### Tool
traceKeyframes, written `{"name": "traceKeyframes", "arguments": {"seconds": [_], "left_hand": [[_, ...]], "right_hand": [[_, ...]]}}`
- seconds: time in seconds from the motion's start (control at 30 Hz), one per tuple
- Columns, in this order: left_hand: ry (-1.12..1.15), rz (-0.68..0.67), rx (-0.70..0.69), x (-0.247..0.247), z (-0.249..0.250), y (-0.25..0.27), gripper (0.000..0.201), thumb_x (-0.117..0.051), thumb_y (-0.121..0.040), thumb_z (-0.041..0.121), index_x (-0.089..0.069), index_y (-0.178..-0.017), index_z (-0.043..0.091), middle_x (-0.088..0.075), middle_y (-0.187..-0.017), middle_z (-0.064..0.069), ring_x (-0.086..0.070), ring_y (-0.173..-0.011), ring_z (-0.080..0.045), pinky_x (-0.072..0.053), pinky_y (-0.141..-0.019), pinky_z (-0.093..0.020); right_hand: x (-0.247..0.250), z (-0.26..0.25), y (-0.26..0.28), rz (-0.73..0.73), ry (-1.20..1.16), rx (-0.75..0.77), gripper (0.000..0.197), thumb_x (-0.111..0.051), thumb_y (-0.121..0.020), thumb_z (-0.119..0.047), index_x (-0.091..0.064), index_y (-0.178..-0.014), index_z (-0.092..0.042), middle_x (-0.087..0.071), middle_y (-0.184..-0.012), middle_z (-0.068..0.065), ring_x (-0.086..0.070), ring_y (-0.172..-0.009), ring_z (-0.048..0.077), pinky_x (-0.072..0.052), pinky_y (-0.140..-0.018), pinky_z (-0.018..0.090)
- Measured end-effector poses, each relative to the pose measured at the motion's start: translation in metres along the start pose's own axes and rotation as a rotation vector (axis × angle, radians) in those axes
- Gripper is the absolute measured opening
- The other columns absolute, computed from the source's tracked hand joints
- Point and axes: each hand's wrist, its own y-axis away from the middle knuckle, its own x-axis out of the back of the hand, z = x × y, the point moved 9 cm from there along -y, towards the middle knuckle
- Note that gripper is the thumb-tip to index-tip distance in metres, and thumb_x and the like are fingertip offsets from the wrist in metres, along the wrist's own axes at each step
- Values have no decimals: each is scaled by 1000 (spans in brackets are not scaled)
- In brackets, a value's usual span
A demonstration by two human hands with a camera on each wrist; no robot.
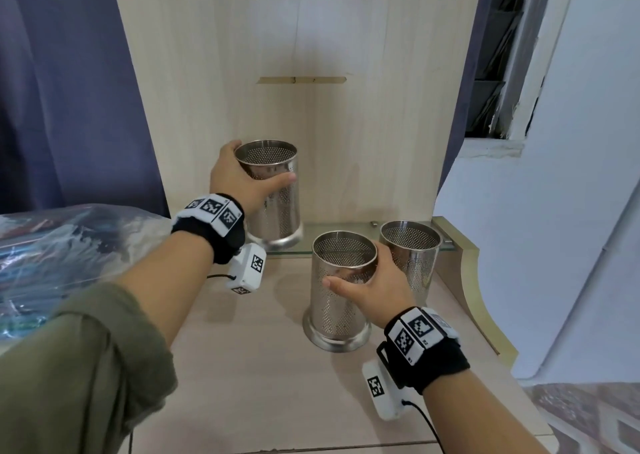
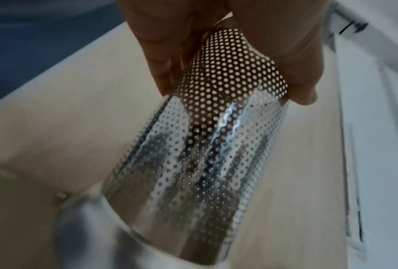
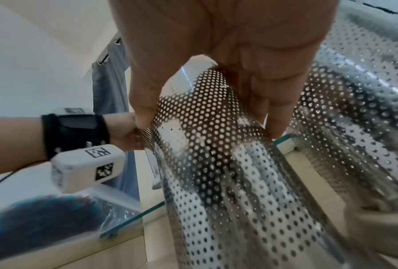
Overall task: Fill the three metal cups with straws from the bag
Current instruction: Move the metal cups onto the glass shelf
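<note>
Three perforated metal cups, all with nothing inside, stand or hang over a pale wooden table [image 1: 242, 384]. My left hand [image 1: 242, 176] grips the far-left cup [image 1: 277, 204] near its rim [image 2: 216, 127]; whether its base touches the glass shelf I cannot tell. My right hand [image 1: 363, 287] grips the middle cup [image 1: 336, 301] near its rim [image 3: 228, 163], its base on the table. The third cup [image 1: 415, 246] stands behind my right hand on the shelf [image 3: 354, 127]. A clear plastic bag of blue and dark straws [image 1: 62, 256] lies at the left [image 3: 31, 218].
A low glass shelf [image 1: 346, 227] runs along the back of the table against an upright wooden panel [image 1: 311, 73]. Blue curtain [image 1: 69, 90] hangs on the left. The table's curved right edge [image 1: 485, 298] drops off toward a white wall.
</note>
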Motion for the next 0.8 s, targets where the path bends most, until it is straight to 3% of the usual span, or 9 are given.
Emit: {"name": "traceKeyframes", "arguments": {"seconds": [0.23,0.37,0.43,0.5,0.57,0.63,0.7,0.8], "left_hand": [[104,-10,136,-38,-39,-16,117,-93,-50,46,-31,-145,18,-56,-132,1,-55,-117,-15,-44,-95,-27],[109,-21,130,-46,-44,-18,116,-90,-58,45,-23,-148,18,-50,-140,-2,-50,-120,-15,-39,-92,-22],[59,-66,109,-49,-45,-17,115,-86,-62,47,-19,-150,17,-45,-144,-3,-47,-127,-18,-34,-94,-22],[4,-94,84,-46,-44,-16,119,-84,-62,52,-14,-151,13,-39,-149,-5,-40,-134,-22,-30,-102,-24],[-75,-81,56,-35,-38,-14,127,-80,-59,61,-10,-152,10,-28,-155,-10,-30,-141,-25,-26,-114,-34],[-185,-29,0,-19,-28,-5,118,-76,-67,60,-11,-152,10,-23,-156,-14,-24,-143,-28,-23,-117,-41],[-243,25,-98,-2,-12,9,100,-73,-76,52,-20,-150,10,-27,-152,-14,-26,-141,-28,-23,-116,-40],[-286,45,-238,21,12,34,82,-70,-81,43,-31,-145,9,-34,-146,-11,-30,-137,-25,-24,-115,-37]], "right_hand": [[-2,9,0,-26,-27,-17,90,-89,-57,-49,-44,-131,-29,-55,-106,-25,-54,-107,1,-35,-83,8],[1,7,-5,-36,2,-19,90,-89,-45,-60,-53,-121,-30,-64,-107,-19,-60,-105,1,-48,-95,24],[11,-7,-11,-17,-21,-22,78,-90,-42,-58,-56,-108,-34,-67,-102,-17,-63,-98,0,-53,-90,29],[27,-33,-26,33,-80,-1,61,-91,-50,-49,-56,-98,-37,-66,-96,-18,-62,-91,-4,-53,-79,19],[46,-65,-46,142,-101,65,69,-89,-51,-55,-58,-109,-35,-67,-101,-17,-63,-91,-4,-52,-76,15],[56,-85,-68,258,-82,101,88,-87,-49,-61,-55,-123,-27,-66,-108,-16,-63,-95,-1,-52,-81,17],[53,-89,-89,309,-53,64,91,-87,-55,-55,-48,-128,-18,-62,-111,-10,-60,-98,5,-48,-82,19],[33,-82,-115,274,16,-14,95,-88,-58,-50,-41,-132,-12,-60,-120,2,-60,-106,18,-46,-80,23]]}}
